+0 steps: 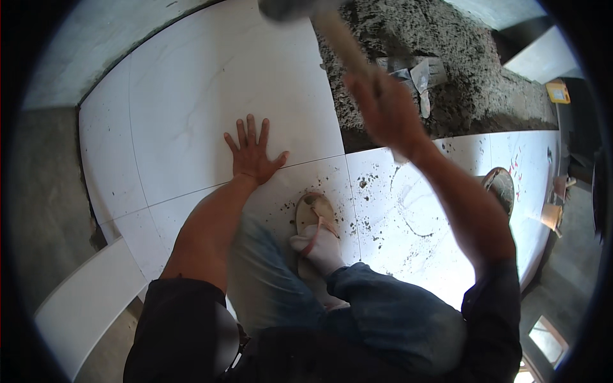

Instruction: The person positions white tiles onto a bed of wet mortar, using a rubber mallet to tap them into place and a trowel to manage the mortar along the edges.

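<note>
My left hand point(255, 155) lies flat with spread fingers on a large white floor tile point(191, 83), close to a joint line. My right hand point(388, 108) is wrapped round the wooden handle of a mallet point(341, 41), raised in front of me. Its dark head is cut off by the top edge and smeared by motion. Beyond the right hand, a trowel point(421, 80) with a pale handle rests on rough grey mortar point(472, 57), beside other flat tools I cannot make out. My sandalled foot point(316, 217) stands on the tiles between my arms.
Mortar crumbs speckle the laid tiles point(408, 210) at right. Further right are a round bucket or bowl point(499, 186), a tan container point(552, 217) and a yellow container point(557, 92). A loose white tile point(89, 306) leans at lower left. A wall point(121, 38) borders the far left.
</note>
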The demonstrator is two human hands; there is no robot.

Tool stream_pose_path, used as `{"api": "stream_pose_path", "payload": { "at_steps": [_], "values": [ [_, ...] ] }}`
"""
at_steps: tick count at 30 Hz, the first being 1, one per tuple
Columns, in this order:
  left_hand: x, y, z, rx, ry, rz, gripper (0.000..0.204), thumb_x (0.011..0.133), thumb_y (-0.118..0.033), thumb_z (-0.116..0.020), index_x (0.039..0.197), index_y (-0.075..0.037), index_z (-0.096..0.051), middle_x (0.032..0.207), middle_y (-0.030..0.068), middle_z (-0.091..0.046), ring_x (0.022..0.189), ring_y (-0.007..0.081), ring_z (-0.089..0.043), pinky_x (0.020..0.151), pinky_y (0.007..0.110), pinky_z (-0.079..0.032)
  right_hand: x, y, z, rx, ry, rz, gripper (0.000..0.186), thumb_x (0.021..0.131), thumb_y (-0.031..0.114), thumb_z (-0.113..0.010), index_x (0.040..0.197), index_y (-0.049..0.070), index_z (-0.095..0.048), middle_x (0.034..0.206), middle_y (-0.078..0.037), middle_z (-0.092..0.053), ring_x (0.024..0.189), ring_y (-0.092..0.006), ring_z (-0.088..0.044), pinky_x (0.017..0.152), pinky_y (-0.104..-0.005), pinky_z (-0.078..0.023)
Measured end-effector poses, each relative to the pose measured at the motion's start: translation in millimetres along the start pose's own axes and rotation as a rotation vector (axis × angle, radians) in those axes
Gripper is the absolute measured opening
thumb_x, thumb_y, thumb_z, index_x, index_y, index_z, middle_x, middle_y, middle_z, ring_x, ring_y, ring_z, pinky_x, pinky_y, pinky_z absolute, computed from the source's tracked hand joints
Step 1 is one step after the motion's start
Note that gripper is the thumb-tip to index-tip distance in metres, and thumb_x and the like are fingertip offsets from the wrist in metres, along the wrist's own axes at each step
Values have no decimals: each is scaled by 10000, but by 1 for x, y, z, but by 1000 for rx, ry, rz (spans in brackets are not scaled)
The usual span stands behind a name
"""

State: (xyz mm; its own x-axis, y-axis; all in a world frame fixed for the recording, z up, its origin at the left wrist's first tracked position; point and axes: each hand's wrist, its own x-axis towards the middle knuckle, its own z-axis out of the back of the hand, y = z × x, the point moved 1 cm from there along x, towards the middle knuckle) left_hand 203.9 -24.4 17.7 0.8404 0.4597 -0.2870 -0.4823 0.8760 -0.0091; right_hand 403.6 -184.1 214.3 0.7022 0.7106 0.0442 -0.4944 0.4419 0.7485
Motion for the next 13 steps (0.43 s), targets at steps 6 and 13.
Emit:
{"api": "stream_pose_path", "payload": {
  "at_steps": [6, 13],
  "values": [
    [11, 9, 12, 64, 44, -314, 943, 818, -708, -429, 1517, -149, -130, 1562, 202, -15, 1438, 395, 52, 1084, 661, 35, 48, 26, 35, 406, -106, 76, 374, 938, 418, -550, 832, 60, -568, 597, -6, -547, 477, -43, -498, 386, -225, -398],
    [13, 12, -3, -19, -27, -473, 962, 776, -664, -544, 1506, -156, -177, 1557, 210, -38, 1434, 418, 0, 1071, 682, 23, 13, -28, -54, 156, -202, -335, 289, 924, 222, -534, 1122, 22, -600, 974, -288, -626, 851, -408, -659, 670, -433, -530]
  ]
}}
